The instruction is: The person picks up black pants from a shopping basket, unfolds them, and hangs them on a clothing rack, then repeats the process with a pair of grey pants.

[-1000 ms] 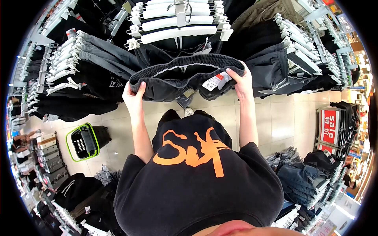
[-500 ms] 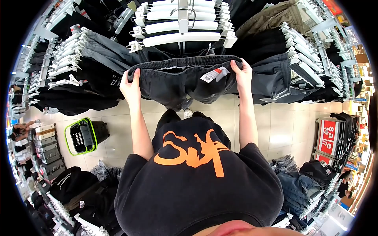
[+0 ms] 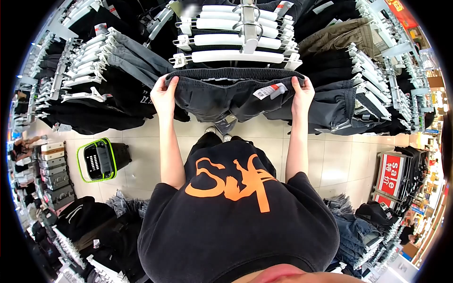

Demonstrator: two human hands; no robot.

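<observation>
A pair of black pants with an elastic waistband is stretched between my two hands in front of me. My left hand pinches the left end of the waistband, thumb on the near side. At the opposite end my right hand grips the waistband the same way. A white and red price tag hangs at the waist near my right hand. The lower part of the legs is mostly hidden by foreshortening. Just beyond the waistband is a row of white hangers on a metal rail.
Racks of dark pants stand to the left, with more trousers on the right. A green-rimmed black basket sits on the tiled floor at left. A red sale sign stands at right. Clothes racks also fill the area behind me.
The hangers and racks have shifted right and slightly down in view. Both hands have moved a little to the right, still holding the waistband taut.
</observation>
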